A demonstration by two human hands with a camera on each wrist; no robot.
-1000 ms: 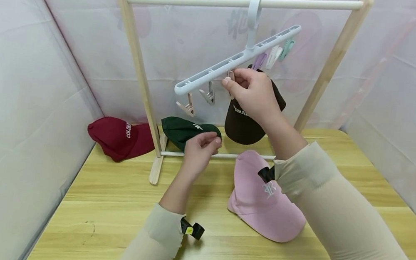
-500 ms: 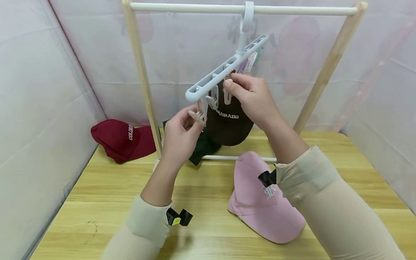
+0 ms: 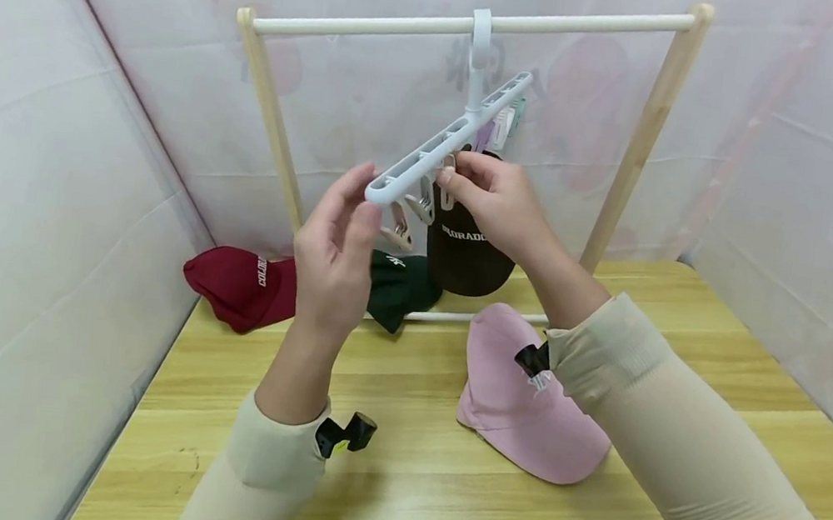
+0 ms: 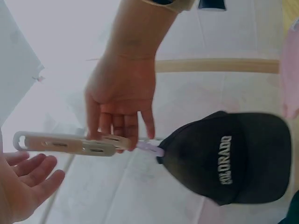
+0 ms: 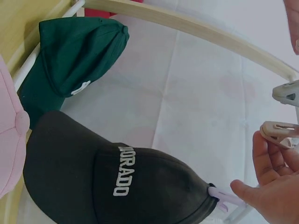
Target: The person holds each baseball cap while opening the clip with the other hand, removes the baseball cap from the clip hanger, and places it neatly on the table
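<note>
The left hand (image 3: pixel 335 244) is cupping the near end of the white clip hanger (image 3: pixel 442 147), fingers loosely relaxed. The right hand (image 3: pixel 493 200) is pinching a beige clip (image 3: pixel 446 192) beneath it. A dark brown cap (image 3: pixel 466 252) is dangling from a lilac clip (image 4: pixel 150 146). Red (image 3: pixel 241 281), green (image 3: pixel 399 288) and pink (image 3: pixel 523 404) caps are lying on the counter (image 3: pixel 439 497).

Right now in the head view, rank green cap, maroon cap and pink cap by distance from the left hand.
1. Dark green cap, just right of the left hand.
2. Maroon cap, on the table to its left.
3. Pink cap, lower right, under the right forearm.
</note>
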